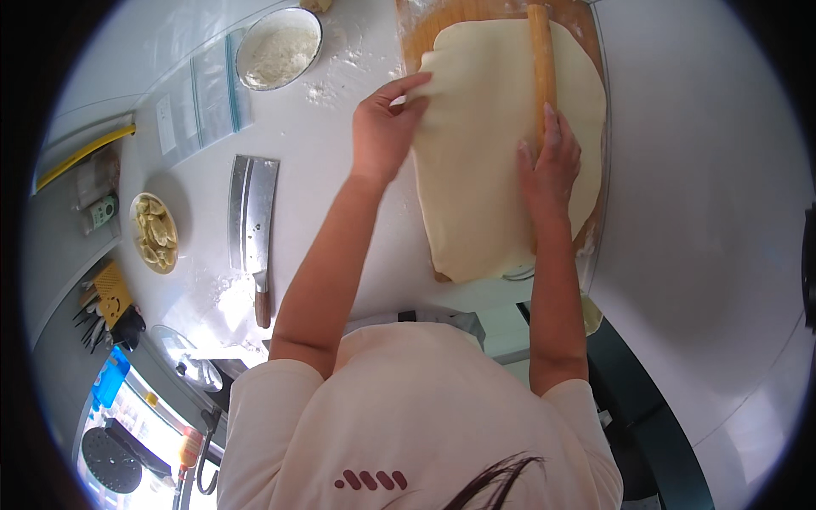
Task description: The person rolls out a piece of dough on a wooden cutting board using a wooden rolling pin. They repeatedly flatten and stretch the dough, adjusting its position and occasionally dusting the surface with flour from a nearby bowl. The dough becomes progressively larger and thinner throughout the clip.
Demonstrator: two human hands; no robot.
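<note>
A wide, thin sheet of dough (478, 166) covers most of a wooden board (427, 25) and hangs past its near edge. At the sheet's left edge my left hand (389, 131) has the dough between thumb and fingers, slightly blurred. My right hand (554, 166) grips the near half of a wooden rolling pin (540, 57), with the thumb on its left side and the fingers along its right. The pin lies lengthwise on the right part of the dough; my hand and forearm hide some of its near end.
Left on the counter lie a cleaver (254, 217), a white bowl of flour (280, 54), a small bowl of pale pieces (153, 233) and clear zip bags (204, 95). Farther left are a knife block (109, 293) and a glass lid (185, 357). A wall (695, 159) borders the board's right.
</note>
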